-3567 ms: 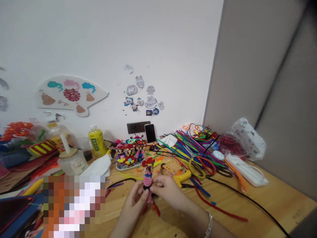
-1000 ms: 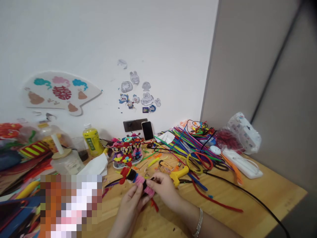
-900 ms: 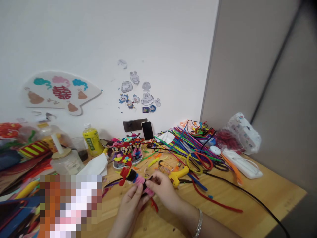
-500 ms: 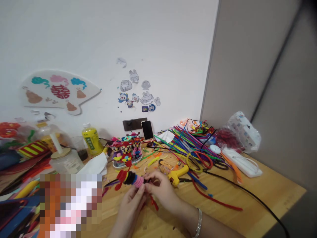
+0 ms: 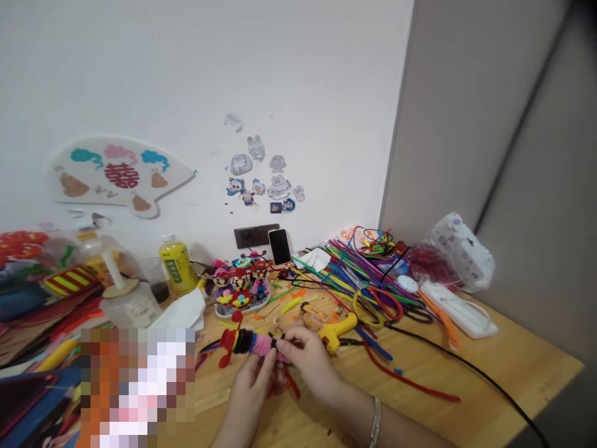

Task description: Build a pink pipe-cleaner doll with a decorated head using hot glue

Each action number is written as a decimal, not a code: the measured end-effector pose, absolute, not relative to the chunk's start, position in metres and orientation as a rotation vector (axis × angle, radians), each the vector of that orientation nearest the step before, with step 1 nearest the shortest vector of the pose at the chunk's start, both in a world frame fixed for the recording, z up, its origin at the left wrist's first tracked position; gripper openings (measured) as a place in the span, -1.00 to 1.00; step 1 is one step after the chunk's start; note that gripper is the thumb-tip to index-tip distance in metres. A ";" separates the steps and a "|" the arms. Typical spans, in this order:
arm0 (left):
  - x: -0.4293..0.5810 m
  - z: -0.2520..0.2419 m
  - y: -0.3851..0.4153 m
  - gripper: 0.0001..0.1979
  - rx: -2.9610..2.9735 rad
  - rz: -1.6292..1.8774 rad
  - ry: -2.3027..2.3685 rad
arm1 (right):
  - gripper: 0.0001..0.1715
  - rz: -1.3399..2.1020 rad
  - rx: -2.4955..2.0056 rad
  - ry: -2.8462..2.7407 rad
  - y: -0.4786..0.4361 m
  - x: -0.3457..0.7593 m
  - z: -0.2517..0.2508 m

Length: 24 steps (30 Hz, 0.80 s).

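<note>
Both hands meet around a fuzzy pipe-cleaner figure (image 5: 244, 341) with red, black, blue and pink coiled bands, its red end pointing left. My left hand (image 5: 255, 379) is closed on its pink part from below. My right hand (image 5: 305, 354) pinches at the figure's right end, where a small dark piece shows between the fingertips. Red strips hang beneath the hands. Part of the figure is hidden by the fingers. Just right of my right hand lies a yellow glue gun (image 5: 336, 331). Beyond the hands, several similar finished-looking figures (image 5: 241, 283) stand on a small tray (image 5: 249, 309).
Loose pipe cleaners (image 5: 345, 264) heap at the back right with scissors (image 5: 368, 305) in front. A black cable (image 5: 471, 364) crosses the right side. A white power strip (image 5: 461, 311) lies there. On the left stand a yellow bottle (image 5: 177, 267) and a glass jar (image 5: 130, 303). A phone (image 5: 280, 247) leans against the wall.
The figure has tipped flatter, its red end now lower and farther left. My right fingers have shifted slightly onto its right end. The whole view has moved a little.
</note>
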<state>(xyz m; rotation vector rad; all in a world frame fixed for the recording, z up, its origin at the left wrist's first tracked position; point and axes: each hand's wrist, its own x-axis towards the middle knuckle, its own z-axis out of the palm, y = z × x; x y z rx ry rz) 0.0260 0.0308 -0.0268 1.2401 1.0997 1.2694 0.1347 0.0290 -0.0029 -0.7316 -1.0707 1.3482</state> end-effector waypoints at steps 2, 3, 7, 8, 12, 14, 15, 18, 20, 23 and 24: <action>0.025 -0.031 0.033 -0.57 1.241 1.234 1.064 | -0.58 1.333 -0.744 -1.067 0.029 0.135 -0.003; 0.024 -0.032 0.033 -0.57 1.243 1.214 1.044 | -0.58 1.338 -0.753 -1.068 0.028 0.135 -0.003; 0.020 -0.027 0.031 -0.62 1.248 1.178 1.021 | -0.58 1.356 -0.790 -1.035 0.026 0.135 -0.001; 0.020 -0.025 0.030 -0.64 1.254 1.175 1.020 | -0.58 1.347 -0.798 -1.019 0.026 0.136 0.000; 0.020 -0.019 0.025 -0.68 1.298 1.195 1.038 | -0.60 1.310 -0.822 -0.973 0.027 0.138 0.001; 0.021 -0.018 0.024 -0.70 1.401 1.218 1.092 | -0.61 1.303 -0.836 -0.952 0.028 0.139 0.001; 0.021 -0.018 0.023 -0.71 1.460 1.228 1.126 | -0.61 1.303 -0.840 -0.943 0.029 0.140 0.001; 0.021 -0.017 0.022 -0.71 1.569 1.244 1.212 | -0.60 1.333 -0.838 -0.944 0.030 0.142 0.002; 0.019 -0.016 0.022 -0.73 1.596 1.250 1.240 | -0.60 1.381 -0.834 -0.952 0.029 0.142 0.001; 0.016 -0.012 0.021 -0.81 1.667 1.218 1.241 | -0.63 1.514 -0.770 -0.881 0.025 0.143 0.001; 0.015 -0.011 0.021 -0.83 1.701 1.190 1.236 | -0.64 1.579 -0.731 -0.848 0.024 0.144 0.001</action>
